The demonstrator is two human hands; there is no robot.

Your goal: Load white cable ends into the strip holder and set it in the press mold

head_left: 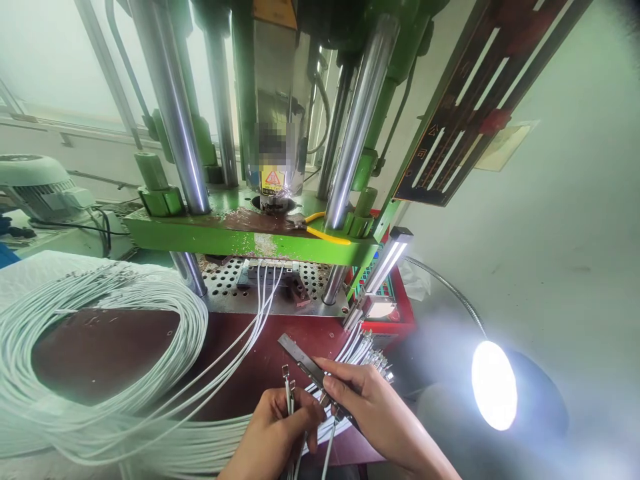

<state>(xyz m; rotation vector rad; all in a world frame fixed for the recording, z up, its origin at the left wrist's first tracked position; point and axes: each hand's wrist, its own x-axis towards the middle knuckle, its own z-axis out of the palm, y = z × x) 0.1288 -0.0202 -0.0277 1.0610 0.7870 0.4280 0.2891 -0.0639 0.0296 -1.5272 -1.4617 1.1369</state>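
Right hand (370,397) grips metal bar (299,353), left hand (277,427) pinches cable ends (286,373), apparently not all seated; far block (250,274) appears loaded

Bare red tabletop (313,330) leaves a way forward, though slanting white cables (261,316) cross its left side and the steel bar (300,357) in the right hand (373,397) juts in. A bulky coil (193,320) fills the left; shiny posts (335,285) flank the low gap beneath the green plate (220,233).
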